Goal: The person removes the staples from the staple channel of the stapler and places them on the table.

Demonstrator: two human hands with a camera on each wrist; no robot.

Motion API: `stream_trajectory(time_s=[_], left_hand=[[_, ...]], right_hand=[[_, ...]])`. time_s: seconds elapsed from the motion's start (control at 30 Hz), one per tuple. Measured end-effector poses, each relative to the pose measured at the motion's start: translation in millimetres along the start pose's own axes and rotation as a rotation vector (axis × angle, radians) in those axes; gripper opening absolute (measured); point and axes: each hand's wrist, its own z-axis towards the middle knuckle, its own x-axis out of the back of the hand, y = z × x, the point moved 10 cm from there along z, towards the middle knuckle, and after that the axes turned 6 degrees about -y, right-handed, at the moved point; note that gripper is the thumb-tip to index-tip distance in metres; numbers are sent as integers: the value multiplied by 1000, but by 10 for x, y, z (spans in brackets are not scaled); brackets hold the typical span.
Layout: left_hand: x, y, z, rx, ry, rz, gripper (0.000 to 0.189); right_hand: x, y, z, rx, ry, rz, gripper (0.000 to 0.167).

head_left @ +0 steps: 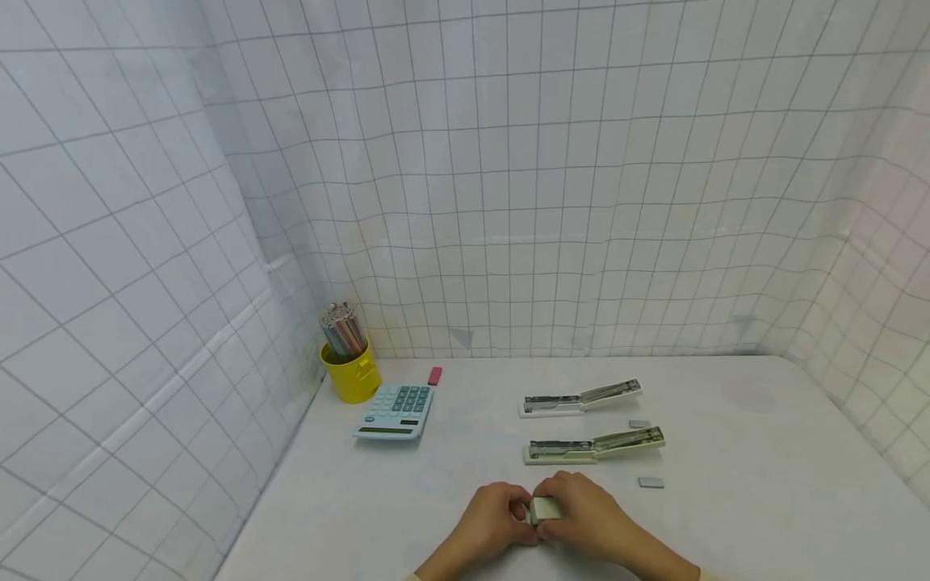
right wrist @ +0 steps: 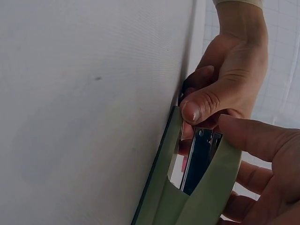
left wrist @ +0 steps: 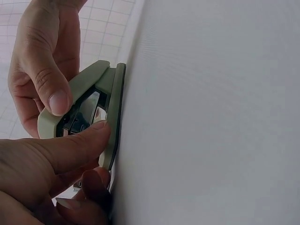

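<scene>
A pale green stapler is held between both hands near the table's front edge. My left hand pinches its base at one end, with the thumb on the base's upper face. My right hand grips the stapler's top arm from above, its thumb along the arm's side. In the right wrist view the top arm stands at an angle over the base, with the metal magazine showing between them. The base's long edge lies along the tabletop.
Beyond the hands lie a pale green stapler and a white stapler, both spread open. Small grey strips lie beside them. At the back left are a light blue calculator, a pink block and a yellow cup of pencils.
</scene>
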Motion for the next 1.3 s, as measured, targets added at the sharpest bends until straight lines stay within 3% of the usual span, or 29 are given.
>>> stream_trajectory(time_s=[0.3, 0.47, 0.8, 1.03, 1.3], left_hand=[[4, 11, 15, -14, 11, 39, 24], [-5, 7, 20, 4, -1, 28, 23], [11, 45, -1, 35, -14, 67, 23], [11, 104, -11, 13, -20, 91, 21], [-6, 78, 3, 12, -33, 93, 21]], right_hand=[[-19, -9, 4, 14, -22, 39, 32], [122, -22, -53, 16, 26, 41, 29], [431, 116, -263, -32, 5, 250, 32], [612, 247, -407, -57, -7, 352, 38], [780, 450, -613, -69, 17, 350, 40]])
